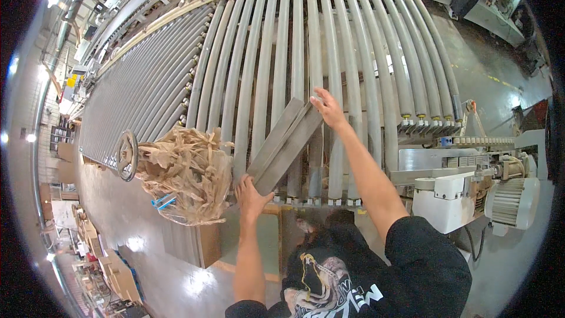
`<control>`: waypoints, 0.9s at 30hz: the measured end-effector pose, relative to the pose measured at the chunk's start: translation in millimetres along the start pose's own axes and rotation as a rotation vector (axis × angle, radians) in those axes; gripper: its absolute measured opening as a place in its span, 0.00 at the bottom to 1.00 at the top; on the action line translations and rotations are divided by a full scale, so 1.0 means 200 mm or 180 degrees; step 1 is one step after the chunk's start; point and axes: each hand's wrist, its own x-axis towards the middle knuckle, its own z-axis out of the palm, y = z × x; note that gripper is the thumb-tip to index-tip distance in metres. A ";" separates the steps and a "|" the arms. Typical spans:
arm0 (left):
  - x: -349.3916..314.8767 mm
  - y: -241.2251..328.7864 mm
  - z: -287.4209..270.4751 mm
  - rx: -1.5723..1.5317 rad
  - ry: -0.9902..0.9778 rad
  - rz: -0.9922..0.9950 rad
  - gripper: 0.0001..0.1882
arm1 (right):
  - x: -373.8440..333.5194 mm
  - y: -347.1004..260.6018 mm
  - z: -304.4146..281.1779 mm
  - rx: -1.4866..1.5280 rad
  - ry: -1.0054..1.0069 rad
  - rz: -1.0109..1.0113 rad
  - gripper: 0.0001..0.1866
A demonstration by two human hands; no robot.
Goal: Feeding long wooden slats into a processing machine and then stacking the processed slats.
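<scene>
Two long, narrow grey boards [275,138] lie side by side, slanting across the metal rollers [315,41] of a conveyor in front of me. A dark gap shows between them along part of their length. My left hand [252,198] grips their near left end, with the thumb on the right-hand board. At the far right end, my right hand [329,110] holds the boards' tips with curled fingers. Its fingertips are partly lost against the wood.
A bundle of crumpled brown plastic wrap [182,174] sits left of my left hand, beside a handwheel [127,155]. More angled rollers [147,76] stretch away to the left. A motor [512,203] and white machine housing [442,194] stand at right. A cardboard box [191,244] is below the wrap.
</scene>
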 end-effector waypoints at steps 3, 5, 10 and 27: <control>-0.05 -0.02 0.02 -0.0261 0.0097 -0.0141 0.52 | 0.01 -0.04 0.11 0.0057 -0.0380 0.0028 0.43; -0.06 -0.04 0.02 0.0030 0.0148 -0.0001 0.52 | 0.00 -0.07 0.14 0.0046 -0.0584 0.0077 0.42; 0.05 0.06 -0.02 0.0410 0.0013 0.0073 0.60 | 0.01 -0.04 0.10 -0.0530 -0.0467 0.0200 0.35; 0.06 -0.04 0.04 0.0246 0.0415 0.0584 0.50 | -1.36 -0.25 -0.63 -0.3950 -0.0642 0.0858 0.49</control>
